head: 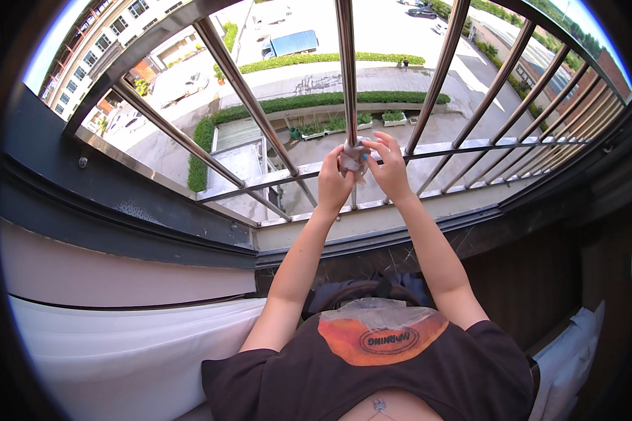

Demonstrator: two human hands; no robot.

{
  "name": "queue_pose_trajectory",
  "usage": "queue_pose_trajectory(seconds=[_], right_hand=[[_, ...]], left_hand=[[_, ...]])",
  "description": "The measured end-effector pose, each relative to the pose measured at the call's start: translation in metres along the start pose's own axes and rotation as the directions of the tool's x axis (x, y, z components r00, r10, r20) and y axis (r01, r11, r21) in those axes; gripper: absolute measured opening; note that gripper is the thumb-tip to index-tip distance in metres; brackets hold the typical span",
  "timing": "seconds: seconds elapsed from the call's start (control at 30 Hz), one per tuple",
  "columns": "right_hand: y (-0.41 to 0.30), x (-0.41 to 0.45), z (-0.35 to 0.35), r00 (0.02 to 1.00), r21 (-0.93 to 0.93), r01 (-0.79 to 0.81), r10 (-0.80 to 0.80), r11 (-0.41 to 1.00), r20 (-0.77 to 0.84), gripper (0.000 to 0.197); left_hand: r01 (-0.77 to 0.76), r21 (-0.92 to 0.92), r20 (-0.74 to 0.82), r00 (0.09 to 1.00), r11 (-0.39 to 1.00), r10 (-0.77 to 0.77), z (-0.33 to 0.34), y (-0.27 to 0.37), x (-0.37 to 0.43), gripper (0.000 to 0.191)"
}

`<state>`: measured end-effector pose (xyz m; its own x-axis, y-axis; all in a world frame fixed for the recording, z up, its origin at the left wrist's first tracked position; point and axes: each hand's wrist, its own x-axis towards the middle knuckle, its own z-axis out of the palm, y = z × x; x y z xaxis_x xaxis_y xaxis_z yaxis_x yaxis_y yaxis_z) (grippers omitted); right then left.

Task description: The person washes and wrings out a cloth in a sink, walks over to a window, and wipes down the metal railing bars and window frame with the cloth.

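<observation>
A thin, pale, crumpled wipe (353, 158) is bunched around an upright metal bar (349, 79) of the window railing. It sits where the bar meets the horizontal rail (263, 180). My left hand (335, 181) grips the wipe from the left, thumb in front and fingers curled about the bar. From the other side, my right hand (391, 166) holds the wipe's edge with thumb and forefinger, its other fingers raised. A loose end of the wipe hangs between the two hands. The bar's far side is hidden.
More upright bars flank the hands, such as one on the left (247, 97) and one on the right (438, 76). A dark window frame (137, 210) and a white curtain (131, 358) stand at left. Below the sill (368, 258), outside, lies a yard with hedges and a blue truck (293, 42).
</observation>
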<state>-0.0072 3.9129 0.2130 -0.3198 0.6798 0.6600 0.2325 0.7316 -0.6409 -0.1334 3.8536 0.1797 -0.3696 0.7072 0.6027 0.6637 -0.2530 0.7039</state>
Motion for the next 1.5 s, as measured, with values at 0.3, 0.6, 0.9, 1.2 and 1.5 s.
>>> queue_pose_trajectory(seconds=[0.3,0.6,0.9,1.2,1.5], right_hand=[[-0.036,-0.020,0.017,0.923,0.468,-0.385,0.326,0.795,0.206,0.010],[-0.078,-0.030,-0.019,0.646,0.711,-0.664,0.303,-0.230,0.701,0.017],[-0.062,-0.043,-0.055,0.597,0.576,-0.802,0.247,0.158,0.764,0.017],[-0.043,-0.045,-0.093,0.443,0.251,-0.540,0.018,0.804,0.896,0.038],[-0.072,-0.041,-0.076,0.763,0.634,-0.582,0.072,0.509,0.643,0.016]], left_hand=[[0.339,-0.693,0.156,0.932,0.636,-0.328,-0.031,0.009,-0.007,0.020],[-0.073,-0.514,0.117,0.981,0.855,0.154,-0.076,0.065,-0.038,0.048],[0.456,-0.547,0.238,0.889,0.703,-0.391,-0.076,0.095,-0.067,0.011],[0.232,0.165,0.173,0.950,0.959,-0.259,-0.081,0.158,-0.055,0.017],[0.618,0.060,0.631,0.585,0.784,-0.509,-0.130,0.146,-0.050,0.026]])
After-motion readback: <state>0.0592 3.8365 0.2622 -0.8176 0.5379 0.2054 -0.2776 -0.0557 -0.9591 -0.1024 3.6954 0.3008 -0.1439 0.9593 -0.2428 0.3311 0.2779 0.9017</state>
